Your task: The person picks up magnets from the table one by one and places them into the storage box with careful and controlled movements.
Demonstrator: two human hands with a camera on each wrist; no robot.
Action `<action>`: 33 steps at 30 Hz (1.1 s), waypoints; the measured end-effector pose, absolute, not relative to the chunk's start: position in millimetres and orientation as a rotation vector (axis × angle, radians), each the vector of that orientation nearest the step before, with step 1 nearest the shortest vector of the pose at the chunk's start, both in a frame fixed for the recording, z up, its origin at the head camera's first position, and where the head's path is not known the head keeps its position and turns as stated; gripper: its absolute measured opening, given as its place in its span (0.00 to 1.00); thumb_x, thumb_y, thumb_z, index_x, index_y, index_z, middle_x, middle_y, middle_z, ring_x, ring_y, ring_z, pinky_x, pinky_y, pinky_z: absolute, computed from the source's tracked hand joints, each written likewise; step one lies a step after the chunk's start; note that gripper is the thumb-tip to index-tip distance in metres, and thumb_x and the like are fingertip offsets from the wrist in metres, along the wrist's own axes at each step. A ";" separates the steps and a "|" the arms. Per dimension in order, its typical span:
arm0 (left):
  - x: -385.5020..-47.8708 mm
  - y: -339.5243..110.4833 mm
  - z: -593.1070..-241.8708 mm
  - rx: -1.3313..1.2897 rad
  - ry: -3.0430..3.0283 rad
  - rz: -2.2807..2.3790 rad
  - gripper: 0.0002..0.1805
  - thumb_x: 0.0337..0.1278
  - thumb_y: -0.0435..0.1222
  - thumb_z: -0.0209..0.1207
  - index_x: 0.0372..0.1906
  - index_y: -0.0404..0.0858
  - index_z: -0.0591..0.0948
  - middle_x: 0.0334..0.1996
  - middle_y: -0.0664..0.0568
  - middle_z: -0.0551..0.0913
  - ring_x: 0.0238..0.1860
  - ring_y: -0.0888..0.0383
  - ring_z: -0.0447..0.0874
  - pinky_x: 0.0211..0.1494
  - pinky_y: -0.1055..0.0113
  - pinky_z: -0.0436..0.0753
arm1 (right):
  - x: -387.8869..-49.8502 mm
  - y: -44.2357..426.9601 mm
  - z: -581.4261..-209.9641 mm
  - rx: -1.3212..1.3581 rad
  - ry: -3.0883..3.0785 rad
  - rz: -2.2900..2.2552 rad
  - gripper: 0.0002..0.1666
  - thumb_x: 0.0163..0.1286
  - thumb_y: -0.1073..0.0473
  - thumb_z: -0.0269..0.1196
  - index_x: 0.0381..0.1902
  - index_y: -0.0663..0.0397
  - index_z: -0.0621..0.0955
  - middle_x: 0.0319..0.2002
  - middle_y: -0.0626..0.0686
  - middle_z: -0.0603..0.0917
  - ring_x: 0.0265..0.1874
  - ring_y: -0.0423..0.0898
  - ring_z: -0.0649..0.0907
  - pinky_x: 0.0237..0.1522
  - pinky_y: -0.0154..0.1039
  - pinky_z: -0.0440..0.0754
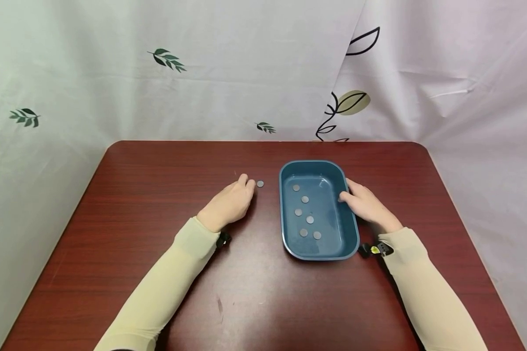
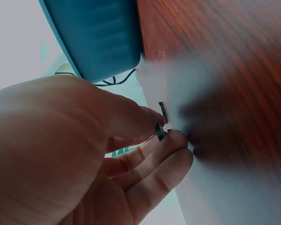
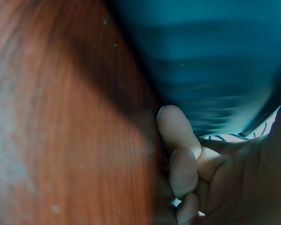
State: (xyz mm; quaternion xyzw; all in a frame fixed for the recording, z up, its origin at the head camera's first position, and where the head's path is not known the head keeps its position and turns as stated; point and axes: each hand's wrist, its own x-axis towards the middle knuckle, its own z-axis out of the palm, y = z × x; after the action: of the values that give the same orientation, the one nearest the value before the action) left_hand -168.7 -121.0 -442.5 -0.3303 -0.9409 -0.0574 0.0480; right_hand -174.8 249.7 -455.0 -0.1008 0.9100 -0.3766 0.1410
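Observation:
My left hand (image 1: 228,205) is low over the table, left of the blue tray. In the left wrist view its thumb and fingers pinch a small coin (image 2: 159,131), seen edge-on and dark. Just past those fingertips, another coin (image 1: 260,184) lies on the table. My right hand (image 1: 367,204) grips the right side wall of the blue rectangular tray (image 1: 285,243), the thumb over the rim and inside it. Its other fingers (image 3: 178,126) are against the tray's outer side, low near the table. Several grey coins (image 1: 310,220) lie flat and spread out on the tray's floor.
The tray stands on a dark red wood-grain table (image 1: 263,292) with rounded far corners. Behind the table hangs a white curtain (image 1: 228,92) with leaf prints. A black wrist strap (image 1: 384,249) is on the right forearm.

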 end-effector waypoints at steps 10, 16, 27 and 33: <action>-167.3 -120.1 -438.2 -1.016 -2.963 -0.333 0.19 0.77 0.29 0.48 0.65 0.30 0.78 0.47 0.35 0.79 0.40 0.47 0.85 0.47 0.59 0.87 | -172.3 249.6 -454.2 -0.247 2.603 -1.082 0.33 0.71 0.59 0.53 0.74 0.56 0.69 0.60 0.64 0.82 0.45 0.54 0.86 0.52 0.49 0.80; -168.1 -119.3 -436.9 -1.015 -2.945 -0.349 0.18 0.77 0.28 0.48 0.63 0.32 0.81 0.47 0.34 0.79 0.39 0.46 0.87 0.46 0.60 0.87 | -171.9 250.1 -453.8 -0.256 2.615 -1.083 0.31 0.72 0.60 0.52 0.72 0.57 0.70 0.58 0.64 0.83 0.44 0.53 0.86 0.52 0.48 0.80; -168.0 -117.9 -432.1 -1.045 -2.898 -0.328 0.14 0.76 0.28 0.49 0.52 0.34 0.85 0.40 0.39 0.78 0.28 0.49 0.79 0.36 0.63 0.84 | -172.7 249.3 -453.4 -0.257 2.613 -1.082 0.32 0.72 0.60 0.52 0.73 0.57 0.69 0.60 0.64 0.82 0.45 0.54 0.86 0.52 0.49 0.81; -169.2 -118.6 -431.0 -1.075 -2.853 -0.287 0.14 0.72 0.27 0.52 0.54 0.32 0.83 0.37 0.41 0.78 0.26 0.49 0.79 0.34 0.61 0.84 | -173.7 248.8 -454.0 -0.259 2.609 -1.083 0.32 0.72 0.60 0.52 0.74 0.57 0.68 0.60 0.64 0.82 0.44 0.54 0.86 0.51 0.48 0.81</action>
State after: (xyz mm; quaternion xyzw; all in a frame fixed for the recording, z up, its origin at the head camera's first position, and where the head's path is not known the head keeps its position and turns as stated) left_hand -169.2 -118.6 -431.0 -0.3507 -0.9309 -0.0936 0.0398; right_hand -173.7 248.8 -454.0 -0.0903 0.9091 -0.3773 0.1520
